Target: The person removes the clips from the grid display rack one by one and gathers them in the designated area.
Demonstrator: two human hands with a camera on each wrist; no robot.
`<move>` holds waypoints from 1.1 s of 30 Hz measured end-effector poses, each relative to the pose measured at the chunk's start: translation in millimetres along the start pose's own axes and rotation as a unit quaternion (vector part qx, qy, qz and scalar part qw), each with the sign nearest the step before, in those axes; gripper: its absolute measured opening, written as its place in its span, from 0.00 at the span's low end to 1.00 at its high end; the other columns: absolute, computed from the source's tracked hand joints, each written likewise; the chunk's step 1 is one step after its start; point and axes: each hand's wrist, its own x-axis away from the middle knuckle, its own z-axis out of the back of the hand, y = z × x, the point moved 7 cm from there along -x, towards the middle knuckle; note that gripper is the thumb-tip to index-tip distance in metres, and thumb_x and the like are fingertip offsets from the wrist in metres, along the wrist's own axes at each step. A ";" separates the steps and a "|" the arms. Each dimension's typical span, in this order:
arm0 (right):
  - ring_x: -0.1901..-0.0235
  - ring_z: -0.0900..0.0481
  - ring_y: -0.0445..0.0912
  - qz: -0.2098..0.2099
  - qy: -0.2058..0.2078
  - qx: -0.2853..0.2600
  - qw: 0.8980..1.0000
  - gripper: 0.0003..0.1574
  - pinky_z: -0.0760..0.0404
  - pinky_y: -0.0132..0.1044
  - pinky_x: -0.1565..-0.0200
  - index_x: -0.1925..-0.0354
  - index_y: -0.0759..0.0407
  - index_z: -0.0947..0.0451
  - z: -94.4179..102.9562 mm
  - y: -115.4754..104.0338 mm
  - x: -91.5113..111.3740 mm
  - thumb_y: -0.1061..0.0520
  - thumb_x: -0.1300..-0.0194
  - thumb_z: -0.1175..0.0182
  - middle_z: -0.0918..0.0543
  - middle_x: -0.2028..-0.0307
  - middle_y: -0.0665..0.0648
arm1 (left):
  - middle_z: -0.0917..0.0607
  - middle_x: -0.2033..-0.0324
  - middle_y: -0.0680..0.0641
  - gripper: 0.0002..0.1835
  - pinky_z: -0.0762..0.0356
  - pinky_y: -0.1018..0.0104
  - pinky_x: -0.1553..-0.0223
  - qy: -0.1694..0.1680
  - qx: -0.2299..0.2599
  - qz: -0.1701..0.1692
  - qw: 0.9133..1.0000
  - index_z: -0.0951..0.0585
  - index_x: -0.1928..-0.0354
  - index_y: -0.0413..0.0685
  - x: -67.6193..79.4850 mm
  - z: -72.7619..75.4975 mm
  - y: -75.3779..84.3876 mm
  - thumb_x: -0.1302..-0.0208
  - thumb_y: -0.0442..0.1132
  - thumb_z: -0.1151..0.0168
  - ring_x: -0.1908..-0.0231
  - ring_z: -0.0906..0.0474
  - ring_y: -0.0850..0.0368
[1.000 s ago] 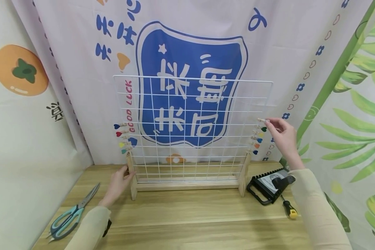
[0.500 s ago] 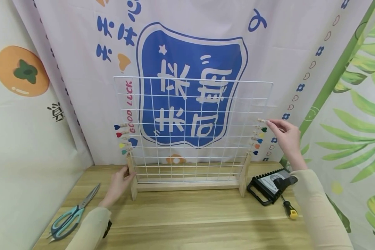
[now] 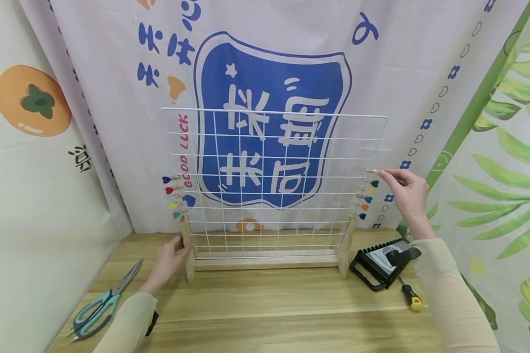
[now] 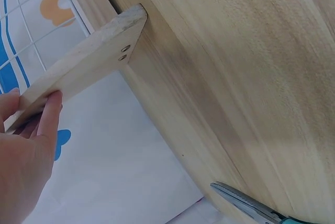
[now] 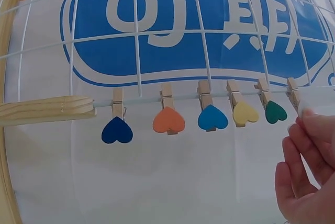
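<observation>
Peg [image 5: 293, 89] located at the right side wire of the grid [image 3: 274, 113], at 3 o'clock from the grid's centre in the head view; its lower end is covered by the thumb, and whether it is clamped on the wire cannot be told. Right hand [image 3: 408, 191]: pinching that peg between thumb and fingers. Below it along the same wire hang five pegs [image 5: 118, 96] bearing, in downward order, green, yellow, blue, orange and navy hearts. Grid: white wire, upright in a wooden stand [image 3: 265, 264]. At 9 o'clock, four pegs [image 3: 170, 190] on the opposite side wire carry navy, red, yellow and teal hearts. Left hand [image 3: 168, 257], at 8 o'clock: grasping the stand's left post between thumb and fingers. Scissors [image 3: 113, 292] lie on the table [image 3: 256, 314], farther out at 8 o'clock. A black case [image 3: 382, 262] and a screwdriver [image 3: 410, 297] lie at 4 o'clock, the screwdriver nearer the person. Behind the grid hangs a curtain [image 3: 424, 29] printed with a blue shield [image 3: 265, 68].
</observation>
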 end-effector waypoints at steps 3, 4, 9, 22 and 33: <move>0.64 0.23 0.25 -0.002 0.006 -0.006 1.000 0.27 0.24 0.13 0.61 0.51 0.58 0.17 1.2 2.2 -0.8 0.39 0.34 0.37 0.22 0.68 0.23 | 0.18 0.51 0.24 0.16 0.16 0.47 0.52 0.002 -0.003 -0.001 1.000 0.24 0.47 0.24 0.0 -0.2 -0.2 0.32 0.30 0.40 0.51 0.18 0.29; 0.64 0.23 0.25 -0.006 0.007 -0.007 1.000 0.27 0.24 0.14 0.62 0.51 0.58 0.17 2.3 3.2 -1.0 0.39 0.34 0.37 0.22 0.68 0.22 | 0.18 0.51 0.24 0.16 0.16 0.47 0.52 0.003 -0.004 -0.001 1.000 0.24 0.48 0.24 -0.1 -0.3 0.0 0.32 0.30 0.39 0.51 0.18 0.29; 0.62 0.23 0.25 -0.023 0.008 -0.013 1.000 0.27 0.24 0.13 0.60 0.49 0.57 0.17 10.0 7.6 1.4 0.39 0.34 0.37 0.21 0.66 0.23 | 0.18 0.51 0.24 0.15 0.16 0.46 0.52 -0.001 0.000 0.001 1.000 0.24 0.48 0.24 -0.1 -0.7 0.7 0.32 0.29 0.39 0.51 0.18 0.29; 0.59 0.22 0.23 -0.006 -0.024 -0.032 0.999 0.22 0.24 0.10 0.56 0.47 0.58 0.19 15.5 5.7 40.7 0.46 0.32 0.37 0.20 0.62 0.24 | 0.17 0.53 0.23 0.13 0.17 0.44 0.50 0.002 0.006 0.008 1.000 0.22 0.52 0.24 -0.9 -0.6 -3.1 0.33 0.29 0.39 0.51 0.18 0.29; 0.62 0.21 0.24 0.031 -0.107 -0.047 0.993 0.15 0.21 0.14 0.56 0.50 0.65 0.19 -36.5 25.9 106.6 0.57 0.31 0.38 0.12 0.59 0.46 | 0.17 0.54 0.23 0.13 0.16 0.45 0.51 0.007 0.013 0.003 1.000 0.22 0.52 0.23 -1.6 -0.3 -4.6 0.33 0.29 0.38 0.52 0.17 0.29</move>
